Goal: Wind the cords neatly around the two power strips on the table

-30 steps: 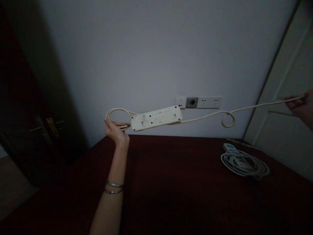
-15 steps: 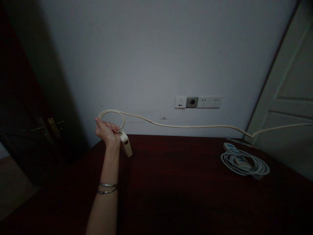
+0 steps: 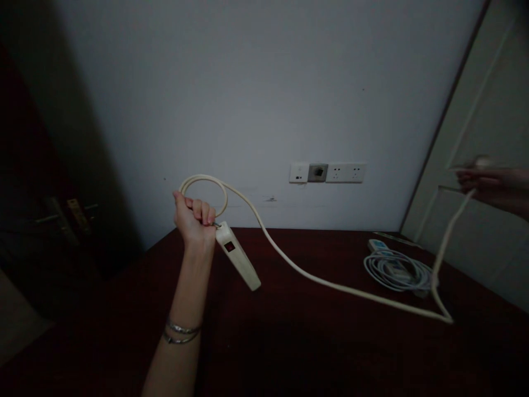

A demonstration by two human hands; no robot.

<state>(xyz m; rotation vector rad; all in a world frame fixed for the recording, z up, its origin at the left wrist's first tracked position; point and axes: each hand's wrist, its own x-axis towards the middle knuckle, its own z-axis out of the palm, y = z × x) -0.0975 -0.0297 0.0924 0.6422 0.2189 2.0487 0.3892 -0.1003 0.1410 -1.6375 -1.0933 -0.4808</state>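
My left hand (image 3: pixel 193 219) is closed around a loop of cream power cord (image 3: pixel 289 263), with its fingers curled over it. From the cord's end below this hand hangs a cream power strip (image 3: pixel 242 260), tilted, with a dark red switch near its top. The cord sags across to the right, bends sharply above the table and rises to my right hand (image 3: pixel 481 179). That hand is blurred at the right edge, gripping the cord's far part; a pale lump, perhaps the plug, shows at its top.
A coiled pale cable with a second power strip (image 3: pixel 378 247) lies on the dark red table (image 3: pixel 289 331) at right. Wall sockets (image 3: pixel 345 172) sit above the table's back edge. A door with a handle (image 3: pixel 78 215) stands at left, a pale panelled door (image 3: pixel 463 121) at right.
My right hand has come into view at the right with the cord. The cord, nearly straight before, now sags lower. The hanging power strip has swung out rightward, and my left hand sits slightly further right.
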